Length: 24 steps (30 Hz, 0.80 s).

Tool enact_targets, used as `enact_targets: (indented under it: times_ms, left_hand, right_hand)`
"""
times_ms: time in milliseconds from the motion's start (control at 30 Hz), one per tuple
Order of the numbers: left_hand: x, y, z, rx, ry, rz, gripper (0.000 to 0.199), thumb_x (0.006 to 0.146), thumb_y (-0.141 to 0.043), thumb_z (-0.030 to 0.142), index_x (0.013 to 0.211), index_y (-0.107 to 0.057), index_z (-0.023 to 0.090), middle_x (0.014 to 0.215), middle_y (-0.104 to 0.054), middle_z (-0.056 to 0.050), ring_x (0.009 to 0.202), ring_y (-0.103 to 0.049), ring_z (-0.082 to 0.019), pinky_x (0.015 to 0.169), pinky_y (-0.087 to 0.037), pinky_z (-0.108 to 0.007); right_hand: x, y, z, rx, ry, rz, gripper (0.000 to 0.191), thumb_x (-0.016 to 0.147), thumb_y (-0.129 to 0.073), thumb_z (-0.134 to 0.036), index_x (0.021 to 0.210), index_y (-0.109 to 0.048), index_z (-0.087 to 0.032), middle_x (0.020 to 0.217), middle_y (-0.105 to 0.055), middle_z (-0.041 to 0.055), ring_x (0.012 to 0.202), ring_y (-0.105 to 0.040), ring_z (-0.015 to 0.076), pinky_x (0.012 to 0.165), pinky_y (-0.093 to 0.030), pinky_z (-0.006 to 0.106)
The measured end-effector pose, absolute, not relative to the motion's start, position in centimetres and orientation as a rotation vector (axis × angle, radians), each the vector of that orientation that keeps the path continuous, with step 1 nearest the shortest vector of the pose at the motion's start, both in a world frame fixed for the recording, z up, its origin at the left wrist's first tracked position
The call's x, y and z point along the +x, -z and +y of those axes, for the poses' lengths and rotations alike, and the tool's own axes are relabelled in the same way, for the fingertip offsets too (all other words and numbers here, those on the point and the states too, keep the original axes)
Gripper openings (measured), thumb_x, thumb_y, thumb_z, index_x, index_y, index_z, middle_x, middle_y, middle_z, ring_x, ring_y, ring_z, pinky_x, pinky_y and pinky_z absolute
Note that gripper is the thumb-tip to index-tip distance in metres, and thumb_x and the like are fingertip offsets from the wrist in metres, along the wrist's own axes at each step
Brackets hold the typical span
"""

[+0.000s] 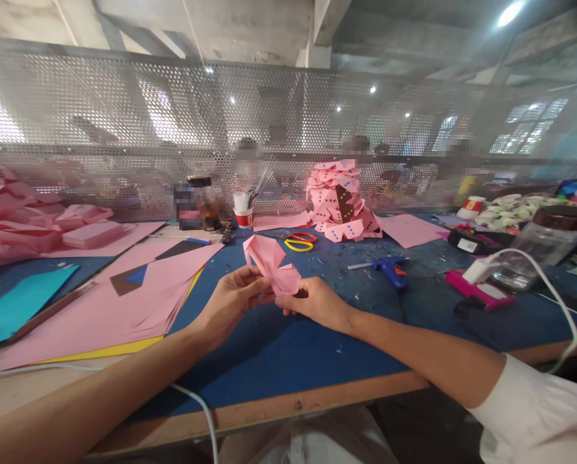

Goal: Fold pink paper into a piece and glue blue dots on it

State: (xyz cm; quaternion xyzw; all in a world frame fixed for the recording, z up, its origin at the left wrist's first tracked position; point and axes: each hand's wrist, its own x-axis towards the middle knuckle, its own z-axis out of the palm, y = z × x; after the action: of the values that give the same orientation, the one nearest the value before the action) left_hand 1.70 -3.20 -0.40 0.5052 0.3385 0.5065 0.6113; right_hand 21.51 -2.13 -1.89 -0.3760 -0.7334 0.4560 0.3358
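A folded pink paper piece (269, 259) with flared flaps is held up above the blue tabletop (264, 351). My left hand (237, 293) pinches its lower left side between thumb and fingers. From the other side, my right hand (312, 299) grips the lower right flap, its fingers curled beneath. The two hands nearly meet under the paper, and some fingertips are hidden behind it. Just beyond the paper lie scissors (300, 241) with red and yellow handles. To the right of my right hand rests a blue glue gun (389, 269) with a glue stick in its rear.
Pink sheets (99, 316) cover the left side beside a turquoise sheet (22, 306). Dotted pink folded pieces (336, 200) are heaped at the back, near a paper cup (243, 216) and a jar (211, 209). A pink power strip (481, 290) with a white cable stands right.
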Motion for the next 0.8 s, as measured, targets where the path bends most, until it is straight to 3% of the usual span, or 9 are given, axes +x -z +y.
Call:
enact_targets:
  times_ms: [233,600,800]
  left_hand:
    - [1.60,0.61,-3.21,1.194,-1.146,0.781,0.018,0.081,-0.077,0.027,0.090,-0.066,0.015,0.090,-0.075,-0.004,0.077,-0.071,-0.015,0.081,-0.059,-0.031]
    - [1.76,0.54,-3.14,1.192,-1.115,0.800,0.019,0.081,-0.078,0.025,0.090,-0.067,0.013,0.089,-0.074,-0.005,0.079,-0.070,-0.015,0.084,-0.059,-0.031]
    - [1.66,0.43,-2.97,1.165,-1.148,0.809,0.019,0.079,-0.079,0.024,0.087,-0.066,0.013,0.087,-0.073,-0.004,0.077,-0.070,-0.015,0.082,-0.059,-0.030]
  right_hand:
    - [21.52,1.84,-2.07,-0.985,-1.200,-1.928,0.040,0.079,-0.071,-0.056,0.080,-0.073,-0.015,0.071,-0.072,0.0033,0.062,-0.061,0.0141,0.056,-0.044,0.023]
    - [21.89,0.85,-2.37,-1.086,-1.050,-2.039,0.038,0.080,-0.072,-0.048,0.065,-0.068,-0.013,0.060,-0.066,0.0012,0.055,-0.055,0.0107,0.053,-0.036,0.020]
    - [21.89,1.38,-2.14,-1.001,-1.162,-1.986,0.034,0.079,-0.073,-0.047,0.075,-0.071,-0.013,0.071,-0.071,0.0025,0.063,-0.060,0.0131,0.057,-0.041,0.021]
